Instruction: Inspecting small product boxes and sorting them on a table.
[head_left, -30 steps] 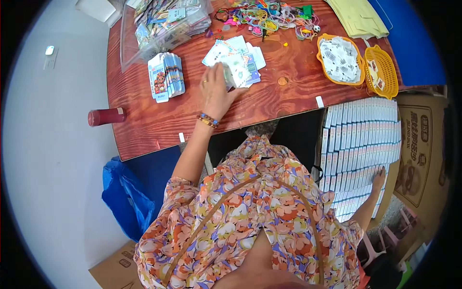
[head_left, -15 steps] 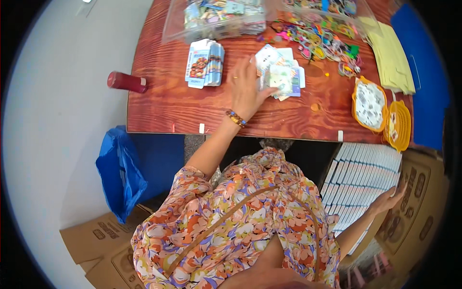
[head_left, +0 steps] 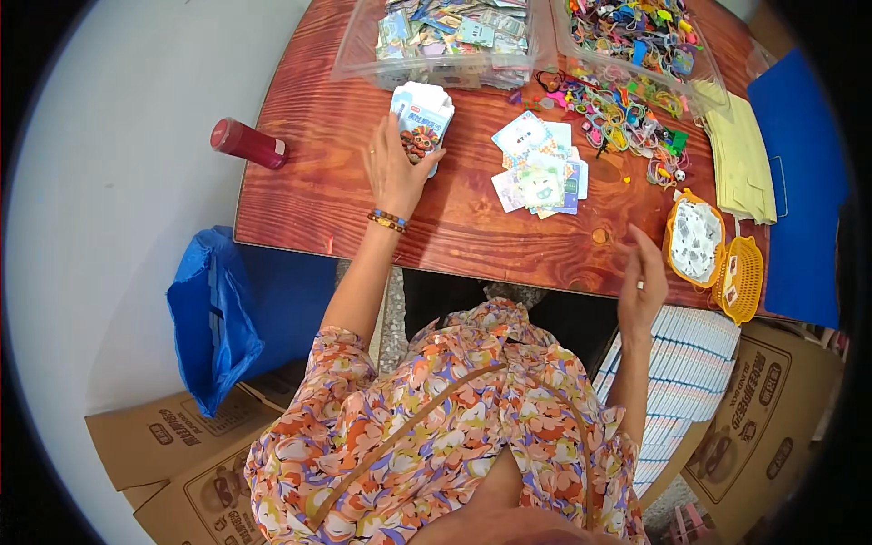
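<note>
My left hand (head_left: 396, 173) lies over the near end of a stack of small flat white-and-blue printed cartons (head_left: 427, 113). Its fingers reach along the left side and the thumb presses near the right corner, gripping the stack. To the right of it, a loose fanned pile of small printed cards (head_left: 543, 177) lies on the red wood-grain table (head_left: 336, 195). My right hand (head_left: 643, 282) hovers at the table's front edge, fingers extended and apart, holding nothing. Nearest to it is a yellow plastic basket (head_left: 719, 259) of small black-and-white packets, its lid folded open.
Clear bins of cards (head_left: 454, 64) and colourful trinkets (head_left: 627, 36) stand at the back, with trinkets spilled in front. Yellow bags (head_left: 740, 163) lie right; a red bottle (head_left: 247, 143) lies left. Below right, a carton holds rows of white boxes (head_left: 677, 363). A blue bag (head_left: 213, 318) hangs left.
My left hand has moved left from the loose cards onto the carton stack, which has shifted slightly right. My right hand has risen from beside the white boxes to the table edge.
</note>
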Action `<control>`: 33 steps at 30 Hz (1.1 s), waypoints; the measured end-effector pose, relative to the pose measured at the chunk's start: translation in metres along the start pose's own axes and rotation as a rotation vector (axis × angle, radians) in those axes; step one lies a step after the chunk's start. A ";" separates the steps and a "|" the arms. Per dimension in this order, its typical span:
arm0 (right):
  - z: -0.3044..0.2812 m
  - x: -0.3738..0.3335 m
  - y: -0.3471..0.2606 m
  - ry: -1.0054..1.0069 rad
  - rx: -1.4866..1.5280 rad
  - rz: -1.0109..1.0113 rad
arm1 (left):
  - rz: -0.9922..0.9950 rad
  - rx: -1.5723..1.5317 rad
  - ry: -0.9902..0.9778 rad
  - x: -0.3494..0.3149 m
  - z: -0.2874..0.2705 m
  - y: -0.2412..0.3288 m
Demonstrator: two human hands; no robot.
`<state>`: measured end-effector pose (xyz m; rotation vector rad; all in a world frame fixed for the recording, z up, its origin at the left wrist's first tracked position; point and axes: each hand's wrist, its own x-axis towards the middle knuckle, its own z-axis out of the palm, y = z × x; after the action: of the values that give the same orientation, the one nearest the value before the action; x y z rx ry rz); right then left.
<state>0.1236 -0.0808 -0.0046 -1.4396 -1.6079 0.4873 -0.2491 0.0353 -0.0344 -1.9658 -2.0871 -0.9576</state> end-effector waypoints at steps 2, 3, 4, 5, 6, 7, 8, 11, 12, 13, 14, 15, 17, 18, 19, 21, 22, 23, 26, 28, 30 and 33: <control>0.012 0.003 -0.004 -0.066 0.081 -0.032 | 0.050 0.096 0.055 0.004 -0.008 0.011; 0.015 0.007 -0.009 -0.065 0.070 -0.029 | 0.105 0.197 0.108 0.005 -0.013 0.017; 0.018 0.012 -0.014 -0.142 0.179 0.070 | 0.105 0.185 0.102 0.004 -0.018 0.024; 0.024 0.019 -0.019 -0.216 0.291 0.169 | 0.154 0.028 0.055 0.000 -0.026 0.031; 0.032 0.027 -0.022 -0.237 0.403 0.192 | 0.210 -0.140 -0.002 -0.004 -0.031 0.040; 0.041 0.036 -0.025 -0.259 0.517 0.216 | 0.230 -0.205 -0.082 -0.010 -0.039 0.055; 0.048 0.047 -0.033 -0.296 0.620 0.252 | 0.231 -0.225 -0.100 -0.019 -0.045 0.068; 0.063 0.074 -0.055 -0.375 0.704 0.293 | 0.389 -0.287 -0.318 -0.047 -0.051 0.094; 0.066 0.076 -0.051 -0.364 0.691 0.306 | 0.393 -0.305 -0.329 -0.051 -0.050 0.101; 0.068 0.076 -0.044 -0.403 0.714 0.310 | 0.370 -0.304 -0.337 -0.055 -0.049 0.108; 0.070 0.075 -0.041 -0.452 0.742 0.310 | 0.340 -0.294 -0.341 -0.058 -0.048 0.113; 0.066 0.073 -0.042 -0.462 0.658 0.332 | 0.337 -0.300 -0.332 -0.059 -0.046 0.117; 0.062 0.067 -0.038 -0.449 0.601 0.320 | 0.307 -0.344 -0.353 -0.063 -0.039 0.121; 0.060 0.064 -0.036 -0.434 0.549 0.302 | 0.281 -0.381 -0.370 -0.064 -0.037 0.122; 0.059 0.063 -0.033 -0.437 0.547 0.304 | 0.277 -0.382 -0.371 -0.065 -0.036 0.124; 0.057 0.063 -0.027 -0.364 0.587 0.325 | 0.253 -0.369 -0.371 -0.064 -0.034 0.127; 0.057 0.061 -0.027 -0.365 0.586 0.326 | 0.252 -0.369 -0.371 -0.064 -0.033 0.128; 0.058 0.059 -0.028 -0.256 0.638 0.346 | 0.230 -0.385 -0.340 -0.062 -0.032 0.127; 0.059 0.039 -0.031 -0.056 0.568 0.252 | 0.189 -0.417 -0.289 -0.060 -0.028 0.127; 0.065 0.029 -0.032 0.036 0.444 0.140 | 0.171 -0.437 -0.273 -0.059 -0.022 0.130; 0.077 0.018 -0.038 0.004 0.497 0.077 | 0.164 -0.465 -0.247 -0.065 -0.016 0.137; 0.091 0.014 -0.028 0.087 0.496 0.088 | 0.167 -0.496 -0.171 -0.071 -0.009 0.142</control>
<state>0.0349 -0.0507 -0.0251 -1.1365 -1.2444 0.7999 -0.1087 -0.0360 -0.0117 -2.4870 -1.8495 -1.4225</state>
